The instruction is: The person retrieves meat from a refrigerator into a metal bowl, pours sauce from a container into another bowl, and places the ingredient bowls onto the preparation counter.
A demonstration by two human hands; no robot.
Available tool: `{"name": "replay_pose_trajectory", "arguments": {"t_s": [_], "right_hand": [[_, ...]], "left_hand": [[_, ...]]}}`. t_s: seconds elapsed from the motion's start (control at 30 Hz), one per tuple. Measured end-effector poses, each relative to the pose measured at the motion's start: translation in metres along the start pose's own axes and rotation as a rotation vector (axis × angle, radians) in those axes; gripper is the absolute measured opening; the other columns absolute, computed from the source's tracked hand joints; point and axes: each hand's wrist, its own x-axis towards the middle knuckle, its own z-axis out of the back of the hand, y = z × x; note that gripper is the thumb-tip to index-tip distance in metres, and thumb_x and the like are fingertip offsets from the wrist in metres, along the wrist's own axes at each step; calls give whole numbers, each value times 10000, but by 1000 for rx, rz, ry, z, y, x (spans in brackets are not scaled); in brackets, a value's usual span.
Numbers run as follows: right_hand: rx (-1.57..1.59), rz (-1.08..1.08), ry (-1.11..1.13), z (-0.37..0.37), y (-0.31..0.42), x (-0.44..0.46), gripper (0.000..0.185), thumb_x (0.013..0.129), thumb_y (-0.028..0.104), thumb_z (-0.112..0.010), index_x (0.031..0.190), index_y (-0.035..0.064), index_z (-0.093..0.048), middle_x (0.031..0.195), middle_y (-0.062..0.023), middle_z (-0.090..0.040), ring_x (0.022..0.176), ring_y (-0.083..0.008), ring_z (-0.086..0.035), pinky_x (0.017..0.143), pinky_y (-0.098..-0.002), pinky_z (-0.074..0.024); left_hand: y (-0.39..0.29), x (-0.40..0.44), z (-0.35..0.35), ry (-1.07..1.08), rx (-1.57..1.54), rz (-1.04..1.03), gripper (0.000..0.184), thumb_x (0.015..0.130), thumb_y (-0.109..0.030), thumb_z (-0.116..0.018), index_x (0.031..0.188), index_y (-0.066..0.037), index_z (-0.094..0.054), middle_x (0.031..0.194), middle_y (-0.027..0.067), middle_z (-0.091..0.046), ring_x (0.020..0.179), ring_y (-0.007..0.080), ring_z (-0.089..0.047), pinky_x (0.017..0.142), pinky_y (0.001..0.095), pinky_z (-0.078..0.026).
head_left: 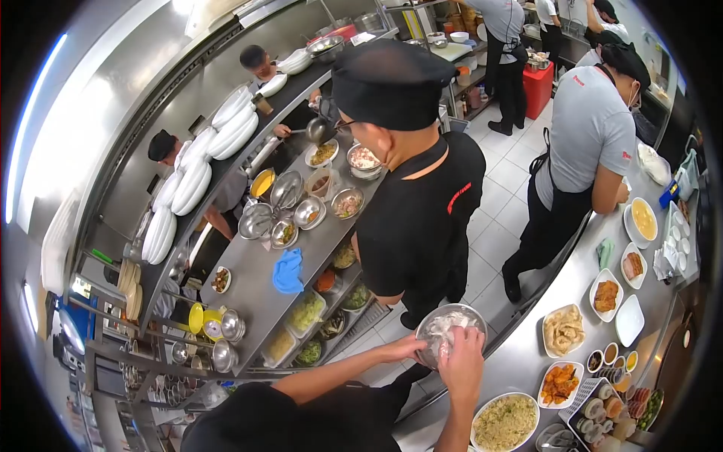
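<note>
- Gripping the metal bowl [444,309] at its left edge with the left hand [403,349]; resting the right hand [462,358] over the other side, fingers down among the pale pieces [446,324]. Not showing clearly any pinch of the right fingers: cannot tell held pieces from merely touched ones.
- Holding the bowl up near the edge of the counter [520,361], seemingly above the floor tiles [482,279], behind the co-worker in black [422,218].
- Possibly risking a tilt by pressing off centre with the right hand, so twisting the rim out of the left hand's hold.
- Standing close to the co-worker in black, so possibly courting a jolt from any backward step or swinging elbow, and a spill onto the tiles.
- Possibly losing pale pieces over the rim by pinching too loosely or stirring too hard, especially with slippery contents.
- Holding the right forearm beside the rice-like food [504,422], so possibly brushing against it in a wide swing.
- Possibly catching the counter's edge by turning the bowl too low, or crowding the orange pieces [560,384] and sauce cups [611,352] beyond.
</note>
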Motion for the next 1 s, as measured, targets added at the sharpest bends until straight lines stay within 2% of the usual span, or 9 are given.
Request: {"name": "replay_pose_trajectory", "arguments": {"t_s": [0.17, 0.27, 0.33, 0.47, 0.57, 0.7, 0.87, 0.97, 1.0], "right_hand": [[-121, -152, 74, -11, 15, -29, 360, 796, 112, -668, 1135, 53, -563, 1195, -241, -477, 1143, -423, -461, 879, -478, -493], [-218, -145, 8, -65, -10, -44, 346, 805, 153, -677, 1123, 65, -572, 1169, -235, -538, 1067, -397, -559, 824, -478, -517], [-199, -120, 169, -70, -13, -53, 332, 810, 189, -680, 1095, 59, -571, 1116, -232, -579, 973, -393, -612, 769, -488, -527], [-153, 7, 326, -78, 22, -68, 340, 831, 291, -672, 1042, 45, -568, 999, -216, -632, 812, -404, -662, 695, -493, -534], [-69, 154, 269, -95, 83, -74, 373, 858, 369, -642, 1021, 41, -570, 1020, -210, -618, 928, -390, -630, 688, -484, -536], [-78, 564, 190, -139, 159, -86, 378, 862, 255, -619, 1190, 77, -559, 1075, -211, -595, 988, -387, -596, 728, -475, -545], [-150, 834, 470, -242, 256, -109, 604, 860, 137, -550, 1442, 186, -397, 1265, -209, -556, 1057, -381, -608, 810, -464, -549], [-200, 869, 619, -264, 350, -131, 487, 866, 115, -538, 1347, 139, -468, 1306, -191, -544, 1055, -387, -609, 794, -471, -538], [-206, 863, 636, -282, 369, -137, 463, 856, 119, -558, 1313, 125, -487, 1293, -187, -552, 1042, -394, -609, 791, -473, -532]], "left_hand": [[3, -18, 0, 30, 62, -28, 691, 917, -227, -489, 1499, -97, -140, 1378, 138, -446, 1188, 266, -547, 893, 435, -548], [-11, -42, -13, 36, 201, -33, 711, 918, -213, -511, 1507, -98, -130, 1336, 122, -491, 1153, 223, -553, 905, 399, -515], [-3, -60, 1, 50, 258, 25, 707, 919, -218, -519, 1501, -76, -144, 1349, 125, -482, 1153, 228, -551, 916, 411, -516], [80, -98, 76, 69, 140, 119, 671, 930, -270, -514, 1490, -76, -200, 1332, 130, -489, 1148, 243, -562, 882, 427, -544], [92, -157, 103, 52, -74, 97, 621, 943, -268, -519, 1471, -65, -262, 1333, 133, -511, 1160, 265, -566, 906, 456, -536], [122, -236, 146, -130, -108, -50, 570, 963, -285, -518, 1445, -47, -326, 1353, 144, -512, 1176, 278, -563, 907, 510, -532], [191, -323, 202, -337, -257, -408, 455, 1008, -274, -433, 1399, -55, -354, 1329, 151, -505, 1120, 300, -572, 927, 626, -502], [212, -393, 210, -503, -357, -576, 653, 981, -299, -448, 1501, -80, -120, 1463, 179, -340, 1246, 383, -490, 888, 586, -547], [213, -421, 210, -574, -393, -608, 640, 960, -282, -447, 1491, -64, -164, 1445, 186, -372, 1227, 382, -508, 875, 581, -556]]}}
